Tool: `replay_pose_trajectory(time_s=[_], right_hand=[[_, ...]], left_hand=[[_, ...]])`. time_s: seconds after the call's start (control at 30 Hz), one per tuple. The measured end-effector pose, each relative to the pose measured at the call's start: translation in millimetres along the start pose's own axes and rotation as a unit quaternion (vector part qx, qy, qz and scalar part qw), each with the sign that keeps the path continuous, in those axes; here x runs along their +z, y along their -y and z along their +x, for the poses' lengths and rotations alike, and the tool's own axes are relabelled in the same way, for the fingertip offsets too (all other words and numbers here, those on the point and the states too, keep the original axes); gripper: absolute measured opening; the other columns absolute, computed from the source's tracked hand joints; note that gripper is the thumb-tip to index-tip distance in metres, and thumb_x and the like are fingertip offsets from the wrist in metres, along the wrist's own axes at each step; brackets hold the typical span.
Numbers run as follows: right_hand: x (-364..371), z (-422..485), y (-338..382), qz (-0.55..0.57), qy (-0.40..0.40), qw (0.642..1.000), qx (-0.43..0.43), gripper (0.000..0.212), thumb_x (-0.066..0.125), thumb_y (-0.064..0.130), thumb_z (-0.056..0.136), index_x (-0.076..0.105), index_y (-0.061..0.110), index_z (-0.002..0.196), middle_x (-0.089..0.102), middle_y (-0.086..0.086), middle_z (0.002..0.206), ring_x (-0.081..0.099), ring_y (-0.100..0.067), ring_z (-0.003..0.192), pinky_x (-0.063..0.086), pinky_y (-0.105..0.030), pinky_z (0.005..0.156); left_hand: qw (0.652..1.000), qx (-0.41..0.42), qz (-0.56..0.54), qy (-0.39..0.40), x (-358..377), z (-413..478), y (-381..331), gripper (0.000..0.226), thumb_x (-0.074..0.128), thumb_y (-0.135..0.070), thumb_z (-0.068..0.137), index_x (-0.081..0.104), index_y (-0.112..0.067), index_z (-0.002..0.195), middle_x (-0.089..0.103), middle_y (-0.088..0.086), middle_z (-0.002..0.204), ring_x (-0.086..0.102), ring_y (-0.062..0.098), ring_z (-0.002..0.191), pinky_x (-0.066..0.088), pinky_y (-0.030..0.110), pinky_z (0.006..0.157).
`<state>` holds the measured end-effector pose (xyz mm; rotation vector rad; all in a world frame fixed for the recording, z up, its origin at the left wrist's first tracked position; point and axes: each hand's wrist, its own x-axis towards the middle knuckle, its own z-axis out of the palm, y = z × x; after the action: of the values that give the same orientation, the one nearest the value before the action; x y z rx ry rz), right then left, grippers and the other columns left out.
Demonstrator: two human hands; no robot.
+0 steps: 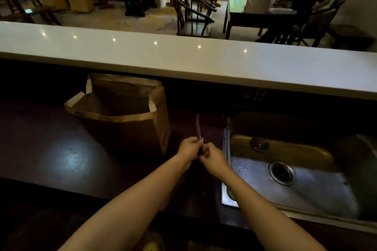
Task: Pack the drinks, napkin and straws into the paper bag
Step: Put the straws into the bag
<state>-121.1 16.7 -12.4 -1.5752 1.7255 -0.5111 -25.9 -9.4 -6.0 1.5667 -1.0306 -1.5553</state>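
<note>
Both hands [201,152] pinch straws [198,128], upright, pointing away.

A single wide-angle view from a camera worn on a person's head, looking forward and down over a dark worktop [51,155]. Both bare forearms reach away from the near edge. A steel sink [306,185] lies close on the right, a paper bag [126,132] farther left. A white counter [183,61] crosses the middle, bowed by the lens, with a seating area far beyond.
</note>
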Motion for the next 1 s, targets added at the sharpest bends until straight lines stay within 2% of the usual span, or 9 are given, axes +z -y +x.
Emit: replay_pose_trajectory(time_s=[0.1, 0.23, 0.33, 0.4, 0.5, 0.63, 0.7, 0.8, 1.0], right_hand=[[-35, 1, 29, -0.016, -0.035, 0.998, -0.051, 0.019, 0.061, 0.015, 0.086, 0.056, 0.009, 0.103, 0.055, 0.000, 0.082, 0.052, -0.016, 0.079, 0.033, -0.024, 0.062], [-91, 1, 72, -0.057, -0.070, 0.990, -0.111, 0.021, 0.060, 0.025, 0.087, 0.062, 0.009, 0.099, 0.060, 0.000, 0.084, 0.060, -0.019, 0.082, 0.042, -0.026, 0.068], [-128, 1, 122, -0.008, -0.130, 0.979, -0.158, 0.030, 0.053, 0.023, 0.090, 0.057, 0.012, 0.118, 0.059, 0.000, 0.096, 0.064, -0.024, 0.094, 0.051, -0.033, 0.078], [-140, -1, 161, 0.023, -0.121, 0.971, -0.206, 0.036, 0.053, 0.031, 0.092, 0.052, 0.016, 0.125, 0.057, 0.001, 0.102, 0.061, -0.020, 0.094, 0.052, -0.032, 0.080], [-143, -4, 209, 0.008, -0.136, 0.948, -0.286, 0.027, 0.056, 0.030, 0.091, 0.060, 0.018, 0.115, 0.060, 0.001, 0.099, 0.059, -0.016, 0.089, 0.049, -0.023, 0.072], [-136, -12, 253, -0.020, -0.129, 0.931, -0.340, 0.014, 0.060, 0.020, 0.089, 0.069, 0.013, 0.097, 0.065, 0.002, 0.088, 0.064, -0.018, 0.086, 0.056, -0.035, 0.083], [-132, -16, 272, -0.034, -0.110, 0.926, -0.359, 0.015, 0.062, 0.018, 0.088, 0.070, 0.010, 0.097, 0.067, -0.001, 0.087, 0.067, -0.018, 0.081, 0.058, -0.035, 0.081], [-129, -22, 303, -0.062, -0.107, 0.909, -0.398, 0.015, 0.062, 0.016, 0.088, 0.071, 0.009, 0.097, 0.066, 0.001, 0.083, 0.068, -0.015, 0.076, 0.059, -0.034, 0.080], [-125, -30, 361, -0.072, -0.127, 0.884, -0.444, 0.017, 0.061, 0.015, 0.089, 0.070, 0.007, 0.101, 0.063, 0.001, 0.085, 0.067, -0.017, 0.083, 0.056, -0.033, 0.084]], left_hand=[[0.995, 0.080, -0.061, 0.001, -2, -6, -37, 0.020, 0.048, -0.011, 0.094, 0.062, -0.004, 0.106, 0.062, 0.003, 0.078, 0.058, 0.013, 0.072, 0.046, 0.022, 0.060], [0.976, 0.172, -0.135, 0.007, -17, -23, -93, 0.016, 0.046, -0.008, 0.094, 0.061, -0.011, 0.096, 0.063, 0.006, 0.079, 0.062, 0.016, 0.075, 0.053, 0.028, 0.070], [0.965, 0.234, -0.113, 0.024, -35, -43, -126, 0.018, 0.048, -0.010, 0.093, 0.062, -0.010, 0.105, 0.066, 0.006, 0.085, 0.065, 0.015, 0.078, 0.055, 0.030, 0.076], [0.962, 0.254, -0.087, 0.039, -45, -56, -140, 0.019, 0.049, -0.012, 0.093, 0.063, -0.011, 0.107, 0.069, 0.006, 0.091, 0.067, 0.015, 0.083, 0.057, 0.031, 0.080], [0.958, 0.274, -0.061, 0.054, -64, -72, -154, 0.024, 0.050, -0.014, 0.093, 0.061, -0.008, 0.113, 0.070, 0.006, 0.096, 0.069, 0.016, 0.088, 0.057, 0.023, 0.076], [0.953, 0.300, -0.035, 0.025, -109, -83, -169, 0.024, 0.053, -0.014, 0.091, 0.063, -0.011, 0.113, 0.072, 0.006, 0.100, 0.070, 0.018, 0.095, 0.054, 0.034, 0.089], [0.949, 0.315, -0.007, 0.007, -135, -86, -177, 0.024, 0.055, -0.013, 0.090, 0.064, -0.013, 0.112, 0.073, 0.003, 0.097, 0.070, 0.016, 0.094, 0.054, 0.036, 0.091], [0.940, 0.339, 0.013, 0.023, -165, -93, -193, 0.021, 0.056, -0.013, 0.089, 0.065, -0.016, 0.107, 0.074, 0.001, 0.094, 0.070, 0.015, 0.093, 0.056, 0.029, 0.085], [0.922, 0.386, 0.018, 0.036, -218, -97, -223, 0.026, 0.054, -0.016, 0.089, 0.062, -0.019, 0.114, 0.071, -0.002, 0.107, 0.067, 0.011, 0.103, 0.054, 0.021, 0.088]])
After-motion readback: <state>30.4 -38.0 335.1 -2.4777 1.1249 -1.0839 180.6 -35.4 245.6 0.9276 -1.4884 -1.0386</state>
